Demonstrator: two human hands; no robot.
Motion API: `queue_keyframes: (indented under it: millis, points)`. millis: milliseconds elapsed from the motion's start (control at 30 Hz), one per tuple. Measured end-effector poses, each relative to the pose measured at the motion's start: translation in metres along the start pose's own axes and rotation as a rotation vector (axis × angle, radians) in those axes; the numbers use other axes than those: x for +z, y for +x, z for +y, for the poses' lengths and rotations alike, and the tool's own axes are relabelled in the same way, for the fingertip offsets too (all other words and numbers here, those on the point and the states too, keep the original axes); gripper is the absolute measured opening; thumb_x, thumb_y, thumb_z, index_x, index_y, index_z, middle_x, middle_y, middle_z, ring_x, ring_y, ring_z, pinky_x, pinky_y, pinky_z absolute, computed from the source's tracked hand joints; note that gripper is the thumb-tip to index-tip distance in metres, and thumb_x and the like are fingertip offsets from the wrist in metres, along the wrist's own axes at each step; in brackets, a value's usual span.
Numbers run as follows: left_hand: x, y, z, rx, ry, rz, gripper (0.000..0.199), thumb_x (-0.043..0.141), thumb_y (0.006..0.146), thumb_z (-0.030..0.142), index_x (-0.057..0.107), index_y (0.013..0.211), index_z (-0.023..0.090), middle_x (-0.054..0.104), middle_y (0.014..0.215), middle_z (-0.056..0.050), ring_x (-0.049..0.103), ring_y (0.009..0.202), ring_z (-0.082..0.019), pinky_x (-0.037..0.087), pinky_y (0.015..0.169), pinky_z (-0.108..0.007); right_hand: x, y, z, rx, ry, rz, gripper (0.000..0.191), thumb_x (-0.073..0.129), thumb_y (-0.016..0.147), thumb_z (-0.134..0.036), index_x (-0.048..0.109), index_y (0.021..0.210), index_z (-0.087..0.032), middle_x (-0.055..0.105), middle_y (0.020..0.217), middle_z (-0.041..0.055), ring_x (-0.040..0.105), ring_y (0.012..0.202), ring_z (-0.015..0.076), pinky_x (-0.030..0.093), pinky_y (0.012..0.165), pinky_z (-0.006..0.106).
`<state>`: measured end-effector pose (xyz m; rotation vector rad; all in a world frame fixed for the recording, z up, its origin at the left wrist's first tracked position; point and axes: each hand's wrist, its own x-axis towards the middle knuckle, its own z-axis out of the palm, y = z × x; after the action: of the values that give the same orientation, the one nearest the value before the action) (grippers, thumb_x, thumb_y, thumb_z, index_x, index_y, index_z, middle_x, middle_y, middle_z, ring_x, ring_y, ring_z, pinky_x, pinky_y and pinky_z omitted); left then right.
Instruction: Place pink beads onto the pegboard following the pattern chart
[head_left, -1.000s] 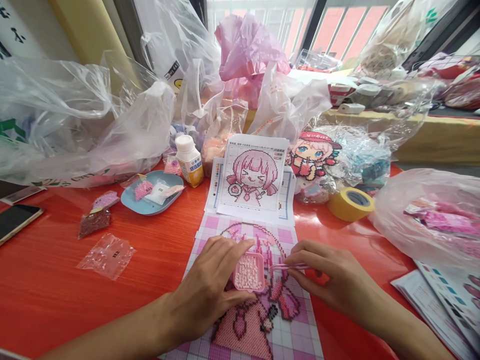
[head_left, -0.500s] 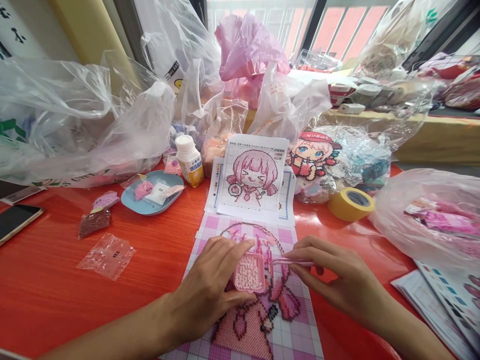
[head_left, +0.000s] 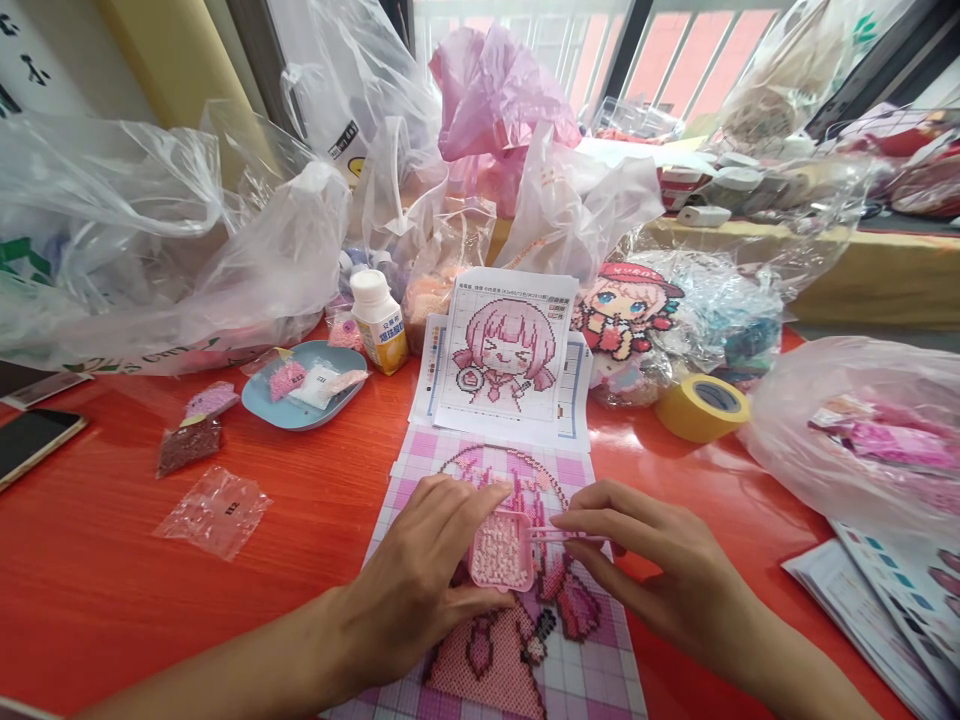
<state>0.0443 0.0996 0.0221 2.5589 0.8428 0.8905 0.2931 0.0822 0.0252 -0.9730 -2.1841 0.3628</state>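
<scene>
Gripped between the thumb and fingers of my left hand [head_left: 420, 565] is a small pink tray [head_left: 529, 552] holding pale pink beads [head_left: 499, 555]. My right hand [head_left: 652, 560] is closed on pink tweezers [head_left: 564, 536], whose tips lie at the tray's right edge; whether a bead is between them I cannot tell. Below both hands, a bead picture [head_left: 487, 660] of a pink-haired figure covers part of a pegboard [head_left: 607, 680] with pink and white squares. My left hand and the tray hide its middle. A printed pattern sheet [head_left: 502, 350] leans just beyond the board.
On the left are a blue plate [head_left: 259, 400] with bead bags, a small clear bag [head_left: 214, 512] and a phone [head_left: 37, 445]. A white bottle [head_left: 379, 320] stands behind the plate. Yellow tape [head_left: 703, 408], a plastic bag [head_left: 862, 440] and papers [head_left: 892, 610] lie on the right.
My right hand has moved left and slightly down, bringing the tweezer tips from over the board to the tray's right edge. The left hand has stayed almost still with the tray.
</scene>
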Motion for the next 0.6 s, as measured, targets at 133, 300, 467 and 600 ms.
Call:
queue_keyframes:
  millis: [133,300,467,600]
  points:
    - [-0.0012,0.0005,0.0006,-0.004,-0.002,-0.005,0.069,0.073,0.081,0.034,0.037,0.137,0.015,0.067,0.112,-0.012,0.063,0.103,-0.028,0.053,0.09,-0.044,-0.0006,0.0003,0.0004,-0.006,-0.02,-0.005,0.017,0.056,0.091,-0.014,0.065,0.104,-0.021,0.065,0.084,0.0027,0.061,0.065,0.0088,0.048,0.053,0.02]
    - [-0.0035,0.0013,0.0027,0.0,-0.003,-0.019,0.069,0.073,0.081,0.034,0.036,0.137,0.016,0.068,0.112,-0.012,0.064,0.104,-0.028,0.054,0.09,-0.045,0.0012,-0.0006,0.0006,-0.009,-0.031,-0.014,0.019,0.055,0.092,-0.013,0.064,0.107,-0.021,0.064,0.085,0.0029,0.061,0.067,0.0087,0.049,0.054,0.019]
    - [-0.0018,0.0009,0.0022,0.003,-0.005,-0.011,0.07,0.074,0.081,0.032,0.036,0.138,0.016,0.068,0.112,-0.012,0.064,0.103,-0.028,0.054,0.091,-0.044,0.0017,-0.0014,0.0017,-0.004,-0.044,-0.028,0.017,0.054,0.093,-0.016,0.065,0.104,-0.021,0.065,0.084,0.0033,0.061,0.065,0.009,0.048,0.053,0.02]
    - [-0.0011,0.0009,0.0019,0.008,-0.003,-0.01,0.074,0.079,0.076,0.03,0.038,0.136,0.014,0.068,0.112,-0.012,0.064,0.104,-0.028,0.053,0.092,-0.044,0.0029,-0.0012,0.0016,-0.008,-0.046,-0.027,0.016,0.054,0.093,-0.016,0.065,0.103,-0.02,0.065,0.083,0.0026,0.061,0.065,0.0085,0.048,0.053,0.019]
